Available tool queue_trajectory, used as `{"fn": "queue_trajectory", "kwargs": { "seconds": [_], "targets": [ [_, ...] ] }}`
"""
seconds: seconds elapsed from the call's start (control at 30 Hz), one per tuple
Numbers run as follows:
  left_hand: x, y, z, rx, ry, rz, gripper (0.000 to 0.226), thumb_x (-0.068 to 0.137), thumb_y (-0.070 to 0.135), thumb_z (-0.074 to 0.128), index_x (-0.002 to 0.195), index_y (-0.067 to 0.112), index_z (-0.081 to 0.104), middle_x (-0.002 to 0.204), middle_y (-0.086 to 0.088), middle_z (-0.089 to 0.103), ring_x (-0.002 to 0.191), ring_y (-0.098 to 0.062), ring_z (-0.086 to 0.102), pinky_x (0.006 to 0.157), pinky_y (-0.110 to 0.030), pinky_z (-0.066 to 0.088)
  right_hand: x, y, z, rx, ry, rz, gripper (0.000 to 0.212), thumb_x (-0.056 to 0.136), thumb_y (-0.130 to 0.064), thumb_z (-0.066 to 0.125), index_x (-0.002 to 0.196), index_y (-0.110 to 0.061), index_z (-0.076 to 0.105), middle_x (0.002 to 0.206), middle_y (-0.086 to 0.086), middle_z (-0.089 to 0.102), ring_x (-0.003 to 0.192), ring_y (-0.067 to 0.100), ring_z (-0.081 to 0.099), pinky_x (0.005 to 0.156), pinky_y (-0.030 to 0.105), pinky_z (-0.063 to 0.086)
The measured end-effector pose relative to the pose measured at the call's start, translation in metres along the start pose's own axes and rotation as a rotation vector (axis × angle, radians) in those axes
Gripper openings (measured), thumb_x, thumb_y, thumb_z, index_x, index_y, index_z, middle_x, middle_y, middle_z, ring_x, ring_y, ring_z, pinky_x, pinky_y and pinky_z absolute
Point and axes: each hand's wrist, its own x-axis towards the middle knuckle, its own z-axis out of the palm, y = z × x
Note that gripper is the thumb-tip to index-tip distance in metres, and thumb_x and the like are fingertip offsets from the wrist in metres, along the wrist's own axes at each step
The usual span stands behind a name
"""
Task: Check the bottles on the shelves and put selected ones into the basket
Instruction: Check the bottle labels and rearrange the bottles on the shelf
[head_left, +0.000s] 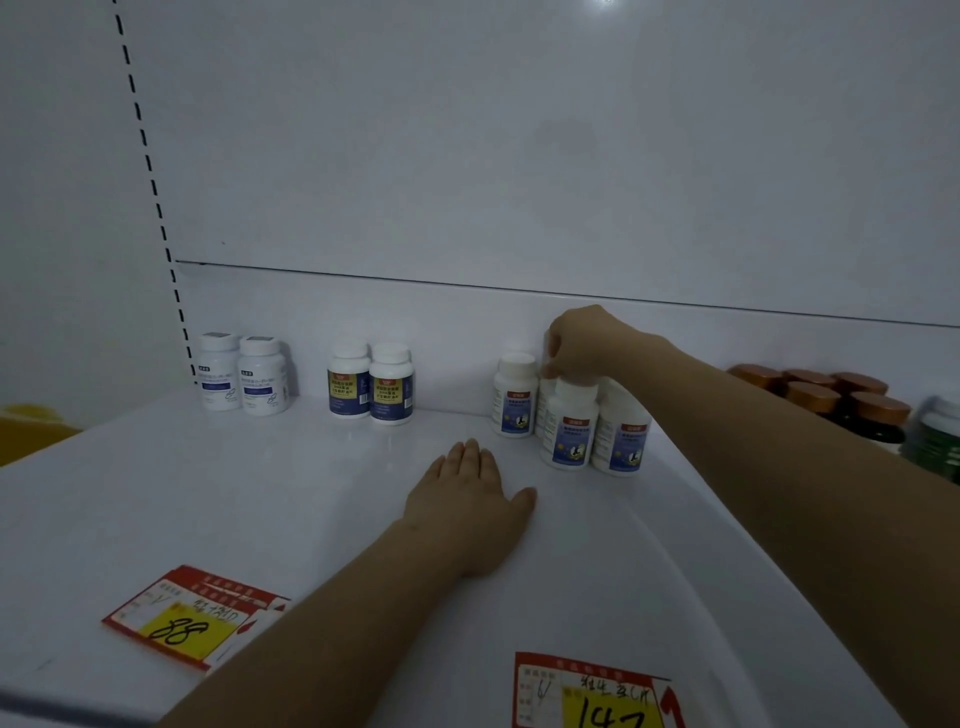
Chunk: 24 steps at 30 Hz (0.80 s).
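Now the right hand (587, 345) curls its fingers round the cap of the rear bottle (544, 402) in a white, blue-labelled cluster (569, 431) at the back; the left hand (470, 499) lies flat on the shelf (311, 493), holding nothing. Picking seems in hand; the next move probably calls for a straight lift past its close neighbours.

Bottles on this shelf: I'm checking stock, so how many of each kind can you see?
Pale-label white bottles: 2
Yellow-and-navy label bottles: 2
Red-and-blue label bottles: 4, one gripped by the right hand
Copper-capped dark bottles: 5
Green bottle, cut off at the edge: 1
Total: 14
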Motion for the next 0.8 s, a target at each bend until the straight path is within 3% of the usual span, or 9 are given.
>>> {"fn": "queue_trajectory", "kwargs": {
  "seconds": [0.13,0.37,0.43,0.5,0.57,0.63,0.7,0.8],
  "targets": [
    [-0.001,0.001,-0.002,-0.009,-0.012,0.005,0.073,0.097,0.055,0.011,0.150,0.007,-0.004,0.159,-0.010,-0.009,0.146,-0.021,-0.007,0.118,-0.034,-0.002,0.000,0.002,-0.005,0.038,0.028,-0.011,0.034,0.085,-0.027,0.068,0.108,-0.002,0.066,0.109,0.013,0.067,0.103,0.025,0.061,0.086,0.031,0.050],
    [0.001,0.003,-0.011,-0.036,-0.024,-0.020,0.076,0.097,0.056,0.018,0.150,0.004,-0.001,0.159,-0.011,-0.003,0.147,-0.022,0.000,0.118,-0.033,0.004,-0.024,0.007,-0.057,0.193,0.318,-0.099,0.032,0.087,-0.024,0.065,0.111,-0.004,0.066,0.116,0.009,0.064,0.108,0.022,0.057,0.079,0.022,0.041],
    [0.002,0.007,-0.016,-0.210,0.049,-0.004,0.076,0.097,0.049,0.035,0.150,0.004,0.006,0.159,-0.011,0.007,0.146,-0.022,0.010,0.117,-0.032,0.012,-0.034,0.010,-0.077,0.273,0.360,-0.121,0.031,0.085,-0.026,0.067,0.110,-0.007,0.068,0.113,0.005,0.065,0.105,0.019,0.058,0.077,0.019,0.040],
    [0.001,0.014,-0.022,-0.515,0.205,0.060,0.069,0.091,0.040,0.056,0.145,0.008,0.027,0.151,-0.005,0.032,0.136,-0.016,0.033,0.108,-0.025,0.028,-0.045,0.012,-0.093,0.370,0.373,-0.133,0.030,0.084,-0.030,0.069,0.105,-0.010,0.070,0.102,0.002,0.065,0.093,0.015,0.057,0.069,0.018,0.042],
    [-0.006,0.025,-0.034,-0.880,0.318,0.129,0.043,0.086,0.031,0.066,0.121,0.021,0.043,0.121,0.014,0.053,0.108,-0.004,0.048,0.087,-0.019,0.035,-0.055,0.013,-0.101,0.444,0.355,-0.142,0.030,0.084,-0.034,0.069,0.101,-0.009,0.071,0.094,0.001,0.065,0.085,0.014,0.058,0.063,0.018,0.046],
    [-0.010,0.033,-0.049,-1.150,0.296,0.175,0.038,0.084,0.025,0.068,0.106,0.029,0.038,0.104,0.015,0.053,0.097,-0.003,0.050,0.081,-0.020,0.037,-0.063,0.015,-0.105,0.526,0.311,-0.145,0.032,0.084,-0.034,0.069,0.099,-0.007,0.071,0.096,0.004,0.069,0.086,0.018,0.065,0.072,0.024,0.056],
    [-0.010,0.036,-0.058,-1.312,0.300,0.230,0.025,0.083,0.021,0.068,0.097,0.023,0.047,0.102,0.011,0.062,0.088,-0.002,0.061,0.075,-0.018,0.043,-0.069,0.017,-0.104,0.609,0.257,-0.144,0.033,0.083,-0.033,0.070,0.099,-0.004,0.070,0.097,0.008,0.071,0.088,0.020,0.070,0.077,0.030,0.059],
    [-0.016,0.039,-0.063,-1.334,0.311,0.301,0.014,0.085,0.022,0.066,0.096,0.029,0.063,0.090,0.018,0.069,0.075,0.008,0.065,0.060,-0.007,0.047,-0.078,0.020,-0.097,0.659,0.194,-0.145,0.034,0.083,-0.033,0.071,0.098,-0.002,0.070,0.095,0.011,0.072,0.083,0.022,0.072,0.076,0.032,0.060]
  ]
}}
